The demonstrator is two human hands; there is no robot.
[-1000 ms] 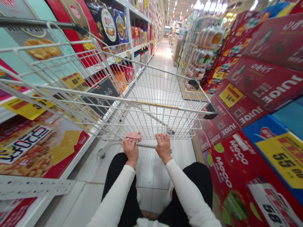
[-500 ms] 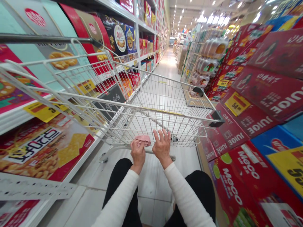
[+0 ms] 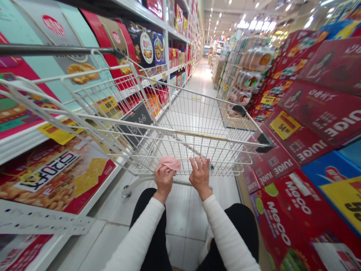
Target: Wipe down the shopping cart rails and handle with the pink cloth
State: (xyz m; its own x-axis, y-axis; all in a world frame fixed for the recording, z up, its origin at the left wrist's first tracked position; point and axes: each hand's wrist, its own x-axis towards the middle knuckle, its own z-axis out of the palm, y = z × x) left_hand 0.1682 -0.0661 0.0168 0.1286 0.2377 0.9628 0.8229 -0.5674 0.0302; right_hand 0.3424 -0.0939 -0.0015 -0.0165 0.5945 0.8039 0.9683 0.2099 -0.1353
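Observation:
An empty wire shopping cart (image 3: 180, 124) lies tipped on its side in the aisle, its basket opening facing up and left. My left hand (image 3: 163, 180) is closed on a pink cloth (image 3: 170, 163) held against the cart's lower wire edge. Beside it, my right hand (image 3: 200, 177) rests on the same wire edge with its fingers spread and raised. Both arms wear white sleeves, and my black-trousered knees show below.
Shelves of biscuit boxes (image 3: 53, 177) with yellow price tags line the left. Stacked red juice cartons (image 3: 307, 124) and blue boxes line the right, close to the cart. Wrapped bottle packs (image 3: 248, 75) stand further along the right. A white tiled aisle (image 3: 201, 79) runs ahead.
My right hand let go of the cart's edge and spread its fingers. My left hand with the cloth lifted slightly along the wire. The view has tilted up a little.

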